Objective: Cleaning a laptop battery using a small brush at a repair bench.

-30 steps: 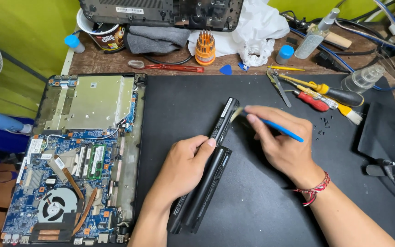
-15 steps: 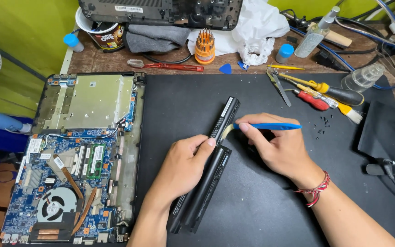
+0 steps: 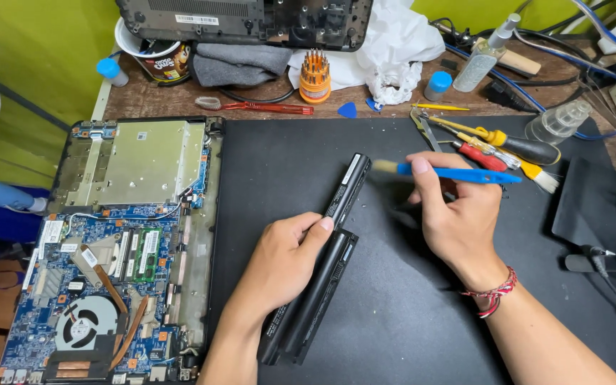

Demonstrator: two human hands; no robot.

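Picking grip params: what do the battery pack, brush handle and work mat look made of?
Battery pack: hard plastic, black, slight sheen, moulded seams.
Brush handle: probably plastic, even glossy blue.
Work mat: matte black, no glare; rubber or similar, can't tell which.

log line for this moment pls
left hand steadies laptop battery on black mat | right hand holds blue brush beside battery's top end

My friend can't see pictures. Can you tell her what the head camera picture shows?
A person's left hand holds down a long black laptop battery on a black mat, while the right hand holds a blue-handled brush by the battery's far end. An opened laptop with its circuit board and fan showing lies to the left; screwdrivers lie behind.
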